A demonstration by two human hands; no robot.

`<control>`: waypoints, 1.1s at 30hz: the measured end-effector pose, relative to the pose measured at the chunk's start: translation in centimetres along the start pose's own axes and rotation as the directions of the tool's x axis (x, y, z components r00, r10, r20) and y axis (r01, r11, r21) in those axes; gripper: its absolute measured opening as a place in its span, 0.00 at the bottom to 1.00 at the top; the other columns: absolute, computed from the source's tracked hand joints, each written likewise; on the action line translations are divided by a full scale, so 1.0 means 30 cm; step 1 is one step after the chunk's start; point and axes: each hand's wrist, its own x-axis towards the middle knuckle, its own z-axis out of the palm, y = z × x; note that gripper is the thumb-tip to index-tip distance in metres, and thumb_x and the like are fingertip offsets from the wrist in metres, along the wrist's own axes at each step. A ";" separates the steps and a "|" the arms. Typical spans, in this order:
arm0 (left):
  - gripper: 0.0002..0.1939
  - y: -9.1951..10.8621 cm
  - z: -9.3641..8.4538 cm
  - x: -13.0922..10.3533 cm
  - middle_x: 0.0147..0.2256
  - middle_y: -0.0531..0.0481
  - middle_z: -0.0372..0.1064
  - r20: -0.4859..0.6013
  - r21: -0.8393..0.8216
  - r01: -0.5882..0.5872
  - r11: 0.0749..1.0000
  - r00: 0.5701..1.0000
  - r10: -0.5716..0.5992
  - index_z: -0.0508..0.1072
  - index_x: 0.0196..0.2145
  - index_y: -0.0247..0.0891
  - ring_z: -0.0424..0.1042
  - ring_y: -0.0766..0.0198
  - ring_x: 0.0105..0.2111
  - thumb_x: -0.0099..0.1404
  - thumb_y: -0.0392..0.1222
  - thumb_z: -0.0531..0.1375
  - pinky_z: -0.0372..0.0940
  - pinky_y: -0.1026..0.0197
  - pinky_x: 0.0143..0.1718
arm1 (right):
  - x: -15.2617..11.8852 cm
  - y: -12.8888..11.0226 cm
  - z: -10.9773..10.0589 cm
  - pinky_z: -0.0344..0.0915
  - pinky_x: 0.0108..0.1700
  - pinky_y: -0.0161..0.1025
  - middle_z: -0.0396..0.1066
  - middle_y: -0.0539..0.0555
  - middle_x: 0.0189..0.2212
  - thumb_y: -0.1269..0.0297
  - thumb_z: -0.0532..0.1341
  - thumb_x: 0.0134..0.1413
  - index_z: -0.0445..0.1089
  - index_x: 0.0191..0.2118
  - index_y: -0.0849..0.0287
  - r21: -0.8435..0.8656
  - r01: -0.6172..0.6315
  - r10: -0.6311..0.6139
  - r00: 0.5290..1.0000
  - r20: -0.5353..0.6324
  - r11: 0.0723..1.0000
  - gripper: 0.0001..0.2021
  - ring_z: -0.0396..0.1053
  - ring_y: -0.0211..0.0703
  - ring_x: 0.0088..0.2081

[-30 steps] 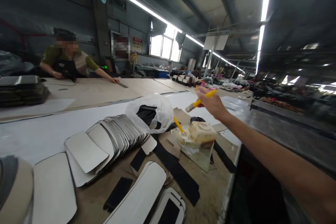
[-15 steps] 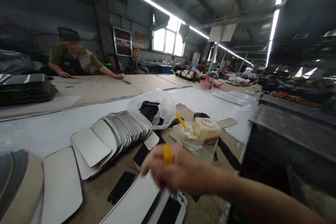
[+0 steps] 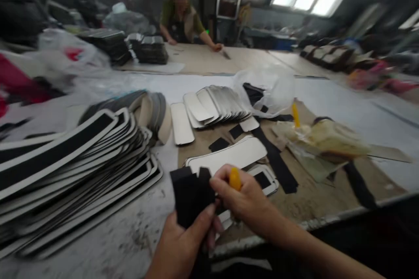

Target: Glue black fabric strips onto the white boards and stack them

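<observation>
My left hand [image 3: 185, 237] is closed around several black strips [image 3: 190, 192], which stand up above its thumb. Beside it my right hand [image 3: 240, 192] is closed on a yellow-handled tool [image 3: 235, 178], its fingertips at the right edge of the black strips. The tool's lower end is hard to make out. Just behind the hands lies a long white panel [image 3: 229, 154], with a white-rimmed black piece [image 3: 263, 178] to its right.
Long white-edged black panels [image 3: 81, 161] are piled at left. Beyond are fanned white pieces [image 3: 216, 104], a plastic bag [image 3: 278, 89] and a yellowish block [image 3: 337, 137] with a yellow-handled brush [image 3: 295, 115]. Another person [image 3: 181, 17] works across the table.
The view has swung left and down. My left hand has come into view with the black strips, and my right hand has met them, still holding the yellow-handled tool.
</observation>
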 end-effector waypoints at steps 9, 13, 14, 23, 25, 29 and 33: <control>0.19 -0.031 0.001 0.042 0.17 0.49 0.67 0.197 -0.209 0.004 0.978 0.980 0.038 0.73 0.22 0.33 0.63 0.69 0.17 0.60 0.52 0.59 0.58 0.68 0.21 | -0.026 0.050 0.014 0.53 0.17 0.30 0.58 0.42 0.13 0.50 0.64 0.48 0.64 0.34 0.60 0.214 -0.234 0.201 0.966 0.165 0.948 0.17 0.54 0.31 0.14; 0.19 -0.066 0.022 0.037 0.19 0.49 0.68 0.234 -0.207 -0.028 0.978 0.969 0.077 0.73 0.23 0.33 0.65 0.67 0.20 0.61 0.52 0.58 0.61 0.66 0.24 | -0.051 0.076 0.006 0.62 0.23 0.37 0.54 0.40 0.12 0.51 0.59 0.55 0.59 0.31 0.57 0.364 -0.290 0.216 0.949 0.229 0.885 0.14 0.58 0.34 0.15; 0.19 -0.078 0.027 0.036 0.20 0.48 0.68 0.245 -0.204 -0.039 0.978 0.965 0.089 0.73 0.24 0.33 0.65 0.67 0.20 0.62 0.52 0.57 0.62 0.66 0.24 | -0.057 0.081 -0.004 0.63 0.25 0.38 0.54 0.41 0.12 0.51 0.59 0.55 0.59 0.30 0.57 0.362 -0.313 0.228 0.938 0.260 0.878 0.15 0.59 0.35 0.16; 0.18 -0.143 0.088 0.032 0.23 0.50 0.67 0.296 -0.139 -0.083 0.987 0.948 0.121 0.70 0.29 0.33 0.66 0.66 0.23 0.63 0.53 0.56 0.63 0.64 0.26 | -0.081 0.102 -0.104 0.56 0.23 0.31 0.54 0.42 0.16 0.45 0.58 0.53 0.58 0.29 0.57 0.007 -0.329 0.328 0.942 0.074 0.944 0.19 0.54 0.31 0.18; 0.18 -0.146 0.097 0.036 0.24 0.49 0.67 0.324 -0.134 -0.095 0.987 0.936 0.134 0.70 0.29 0.33 0.67 0.65 0.24 0.63 0.52 0.55 0.63 0.64 0.27 | -0.077 0.096 -0.102 0.60 0.22 0.32 0.56 0.44 0.18 0.44 0.56 0.53 0.58 0.28 0.56 -0.038 -0.266 0.267 0.963 0.035 0.963 0.19 0.58 0.34 0.19; 0.18 -0.147 0.090 0.042 0.24 0.48 0.68 0.376 -0.101 -0.086 0.991 0.919 0.118 0.71 0.29 0.33 0.67 0.64 0.25 0.64 0.52 0.54 0.63 0.64 0.29 | -0.051 0.070 -0.089 0.60 0.21 0.32 0.57 0.45 0.20 0.44 0.56 0.53 0.59 0.28 0.56 -0.100 -0.180 0.175 0.983 -0.059 0.979 0.19 0.59 0.34 0.20; 0.15 -0.153 0.058 0.046 0.28 0.48 0.70 0.451 -0.057 -0.109 0.992 0.884 0.123 0.74 0.33 0.34 0.68 0.63 0.29 0.64 0.49 0.55 0.63 0.63 0.33 | -0.012 0.047 -0.100 0.59 0.23 0.30 0.60 0.45 0.21 0.48 0.56 0.56 0.60 0.31 0.57 -0.140 -0.115 0.110 0.993 -0.046 0.983 0.16 0.58 0.33 0.22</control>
